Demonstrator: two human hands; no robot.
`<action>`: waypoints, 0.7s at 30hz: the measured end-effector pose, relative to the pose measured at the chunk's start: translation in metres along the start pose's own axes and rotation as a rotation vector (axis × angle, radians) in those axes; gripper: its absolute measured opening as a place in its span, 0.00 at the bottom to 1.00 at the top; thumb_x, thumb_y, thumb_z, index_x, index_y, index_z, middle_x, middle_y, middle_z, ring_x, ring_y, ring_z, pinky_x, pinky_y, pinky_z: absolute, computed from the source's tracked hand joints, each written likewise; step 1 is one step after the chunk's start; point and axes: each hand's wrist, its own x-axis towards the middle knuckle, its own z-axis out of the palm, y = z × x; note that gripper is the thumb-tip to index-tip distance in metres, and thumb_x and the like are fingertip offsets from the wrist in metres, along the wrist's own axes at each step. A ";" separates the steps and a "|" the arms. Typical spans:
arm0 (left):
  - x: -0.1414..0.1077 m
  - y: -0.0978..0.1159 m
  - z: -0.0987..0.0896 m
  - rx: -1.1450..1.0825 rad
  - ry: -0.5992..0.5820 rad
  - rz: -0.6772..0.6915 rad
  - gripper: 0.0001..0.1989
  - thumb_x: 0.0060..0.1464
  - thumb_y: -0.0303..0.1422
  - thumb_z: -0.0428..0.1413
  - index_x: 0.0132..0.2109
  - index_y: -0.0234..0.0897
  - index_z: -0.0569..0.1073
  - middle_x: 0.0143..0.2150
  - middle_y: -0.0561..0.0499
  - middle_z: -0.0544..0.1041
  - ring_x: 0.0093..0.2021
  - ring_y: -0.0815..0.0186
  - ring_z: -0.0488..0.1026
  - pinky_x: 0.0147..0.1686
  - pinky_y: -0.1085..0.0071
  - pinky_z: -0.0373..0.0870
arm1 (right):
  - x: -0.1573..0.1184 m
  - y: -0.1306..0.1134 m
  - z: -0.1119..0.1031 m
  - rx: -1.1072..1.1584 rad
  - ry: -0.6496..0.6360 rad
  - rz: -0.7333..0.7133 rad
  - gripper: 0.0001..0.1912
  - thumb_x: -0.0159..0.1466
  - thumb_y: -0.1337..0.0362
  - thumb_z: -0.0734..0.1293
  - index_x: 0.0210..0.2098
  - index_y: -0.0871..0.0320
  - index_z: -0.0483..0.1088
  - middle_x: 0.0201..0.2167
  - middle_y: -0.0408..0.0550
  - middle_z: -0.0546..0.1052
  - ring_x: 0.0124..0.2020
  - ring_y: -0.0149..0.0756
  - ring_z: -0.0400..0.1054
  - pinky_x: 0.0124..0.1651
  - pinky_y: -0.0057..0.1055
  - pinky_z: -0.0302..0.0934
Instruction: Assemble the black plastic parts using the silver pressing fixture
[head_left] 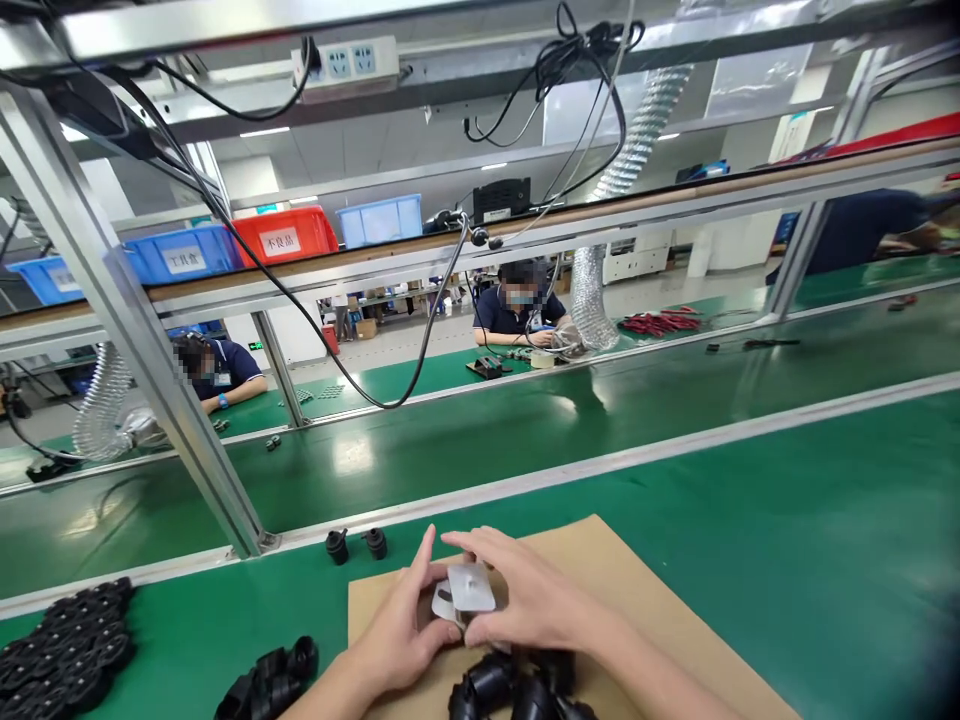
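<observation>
Two pale square plates sit between my hands above a brown cardboard sheet. My left hand (409,620) has its fingers round the left plate (442,600). My right hand (521,590) grips the right plate (472,588), which overlaps the left one and has a small raised centre. What joins the plates underneath is hidden. Below my hands, several black cylindrical parts (491,682) lie on the cardboard (600,570). Two small black parts, one on the left (337,546) and one on the right (376,543), stand beyond the cardboard.
Black round parts (67,640) lie grouped at the far left, with more black parts (274,680) nearer me. A metal post (172,400) rises at the left. A cable (390,402) hangs from above. Across the green bench, people work; a shelf holds blue and red bins (289,238).
</observation>
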 end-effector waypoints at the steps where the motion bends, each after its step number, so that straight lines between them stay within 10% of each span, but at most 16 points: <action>1: 0.000 -0.001 0.000 0.010 0.007 0.000 0.58 0.60 0.33 0.67 0.81 0.49 0.36 0.70 0.39 0.73 0.70 0.45 0.69 0.74 0.40 0.60 | 0.000 0.000 0.000 -0.043 -0.015 0.018 0.58 0.50 0.55 0.86 0.75 0.46 0.61 0.71 0.59 0.66 0.72 0.69 0.58 0.74 0.64 0.54; 16: -0.001 -0.011 0.002 -0.020 0.038 0.029 0.59 0.57 0.38 0.70 0.81 0.49 0.38 0.68 0.39 0.75 0.68 0.44 0.71 0.74 0.40 0.59 | -0.001 -0.017 0.001 -0.258 -0.031 0.052 0.56 0.50 0.54 0.85 0.74 0.48 0.64 0.70 0.62 0.69 0.73 0.74 0.56 0.76 0.72 0.44; 21: 0.002 -0.016 0.006 -0.072 0.037 0.044 0.63 0.54 0.47 0.72 0.81 0.47 0.39 0.67 0.36 0.75 0.67 0.42 0.72 0.71 0.41 0.63 | -0.009 -0.005 -0.002 -0.185 -0.039 -0.053 0.46 0.61 0.61 0.75 0.76 0.43 0.60 0.74 0.53 0.64 0.76 0.65 0.54 0.75 0.63 0.55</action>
